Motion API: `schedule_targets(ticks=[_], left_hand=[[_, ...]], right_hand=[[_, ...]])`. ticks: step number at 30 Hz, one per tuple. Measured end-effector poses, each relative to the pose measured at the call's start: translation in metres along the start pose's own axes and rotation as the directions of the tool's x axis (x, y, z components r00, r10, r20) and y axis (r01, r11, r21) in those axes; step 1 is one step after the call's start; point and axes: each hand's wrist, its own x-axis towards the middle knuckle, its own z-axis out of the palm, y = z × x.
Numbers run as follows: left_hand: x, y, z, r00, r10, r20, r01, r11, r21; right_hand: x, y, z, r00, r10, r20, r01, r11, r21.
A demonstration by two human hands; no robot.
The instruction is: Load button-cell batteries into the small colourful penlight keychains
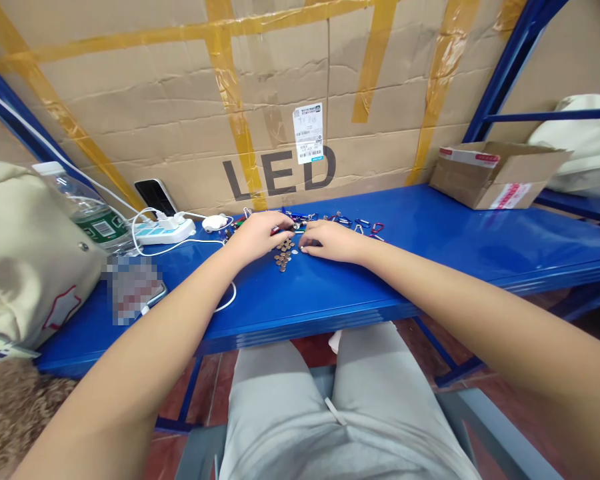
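Note:
Several small coin-like metal discs (283, 256) lie in a loose cluster on the blue table (260, 293). My left hand (258, 236) is just left of and above the discs, its thumb and fingers curled round something small and dark red that I cannot make out clearly. Close to the right side of the cluster is my right hand (330, 241), fingers bent and pressed together; what they hold, if anything, is too small to name. Behind both hands runs a row of colourful carabiner clips (362, 223), partly hidden by the hands.
At the left are a beige bag (25, 247), a bottle (97, 220), a white power strip (165, 231) with cables, and a blurred phone-like item (136, 288). An open cardboard box (495, 175) sits back right. A large taped carton (180, 100) stands behind.

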Motion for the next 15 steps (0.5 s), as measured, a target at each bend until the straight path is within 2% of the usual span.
schedule_targets(ticks=[4, 7, 9, 11, 15], left_hand=[[0.0, 0.001, 0.0, 1.0, -0.007, 0.008, 0.007, 1.0, -0.007], [0.0, 0.001, 0.0, 0.999, -0.02, 0.034, 0.02, 1.0, -0.013], [0.0, 0.001, 0.0, 0.998, -0.017, 0.06, 0.018, 1.0, -0.012], [0.0, 0.0, 0.001, 0.997, -0.01, 0.08, 0.009, 1.0, 0.002], [0.0, 0.0, 0.002, 0.996, 0.015, 0.083, -0.017, 1.0, 0.023]], right_hand=[[-0.001, 0.003, -0.001, 0.999, 0.032, -0.035, -0.032, 0.999, 0.011], [-0.002, 0.003, -0.006, 0.979, 0.045, -0.199, -0.045, 0.999, 0.002], [-0.002, 0.002, -0.009, 0.946, 0.04, -0.323, -0.04, 0.999, 0.008], [-0.002, 0.002, -0.012, 0.92, 0.02, -0.392, -0.023, 1.0, -0.002], [-0.002, 0.0, -0.013, 0.921, -0.064, -0.384, 0.032, 0.996, -0.089]])
